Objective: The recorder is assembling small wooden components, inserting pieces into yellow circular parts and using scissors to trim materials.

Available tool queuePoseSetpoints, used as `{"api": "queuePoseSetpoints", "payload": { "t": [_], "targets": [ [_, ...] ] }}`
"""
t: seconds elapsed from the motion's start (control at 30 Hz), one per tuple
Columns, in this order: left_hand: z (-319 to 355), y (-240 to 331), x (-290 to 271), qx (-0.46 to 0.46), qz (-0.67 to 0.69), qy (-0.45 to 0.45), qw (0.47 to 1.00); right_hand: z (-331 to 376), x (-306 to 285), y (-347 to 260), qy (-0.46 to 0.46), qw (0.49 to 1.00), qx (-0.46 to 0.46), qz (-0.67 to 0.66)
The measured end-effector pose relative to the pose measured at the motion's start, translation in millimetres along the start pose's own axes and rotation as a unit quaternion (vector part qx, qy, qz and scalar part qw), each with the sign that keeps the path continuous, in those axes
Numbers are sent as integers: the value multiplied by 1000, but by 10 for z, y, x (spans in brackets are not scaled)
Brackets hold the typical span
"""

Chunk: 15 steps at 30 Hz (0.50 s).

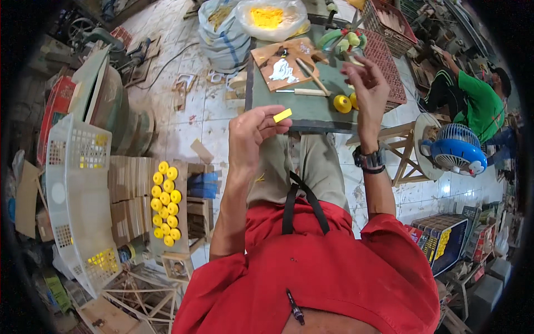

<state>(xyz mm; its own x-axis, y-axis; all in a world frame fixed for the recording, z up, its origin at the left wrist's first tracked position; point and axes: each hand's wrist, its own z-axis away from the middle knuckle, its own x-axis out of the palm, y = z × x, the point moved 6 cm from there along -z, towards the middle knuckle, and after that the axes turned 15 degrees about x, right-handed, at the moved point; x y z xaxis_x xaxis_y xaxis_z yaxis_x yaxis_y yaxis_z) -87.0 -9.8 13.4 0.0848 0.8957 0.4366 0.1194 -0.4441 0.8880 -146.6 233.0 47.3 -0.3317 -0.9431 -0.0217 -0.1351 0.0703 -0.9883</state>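
My left hand (253, 136) is raised over my lap and pinches a small flat yellow piece (282, 115) between thumb and fingers. My right hand (367, 89) is lifted over the green worktable (311, 108), fingers curled around a thin stick-like tool (351, 60); its wrist carries a dark watch. Just left of that hand, two yellow round pieces (342, 103) rest on the table. A wooden board (285, 65) smeared with white glue lies further back, with a wooden stick (314, 78) beside it.
At left, a board holds several yellow discs (166, 203) beside stacked wood and a white plastic basket (78, 200). A blue fan (453, 150) stands at right, with a person in a green shirt (478, 103) behind it. Sacks and a red crate (389, 61) sit beyond the table.
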Motion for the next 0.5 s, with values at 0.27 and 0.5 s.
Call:
{"api": "queuePoseSetpoints", "payload": {
  "t": [0.27, 0.5],
  "targets": [
    [40, -11, -17, -24, -4, 7, 1000, 776, 403, 279, -113, 982, 131, -73],
    [81, -85, 62, 22, -81, 10, 996, 1002, 563, 186, -128, 958, 197, -164]
  ]
}}
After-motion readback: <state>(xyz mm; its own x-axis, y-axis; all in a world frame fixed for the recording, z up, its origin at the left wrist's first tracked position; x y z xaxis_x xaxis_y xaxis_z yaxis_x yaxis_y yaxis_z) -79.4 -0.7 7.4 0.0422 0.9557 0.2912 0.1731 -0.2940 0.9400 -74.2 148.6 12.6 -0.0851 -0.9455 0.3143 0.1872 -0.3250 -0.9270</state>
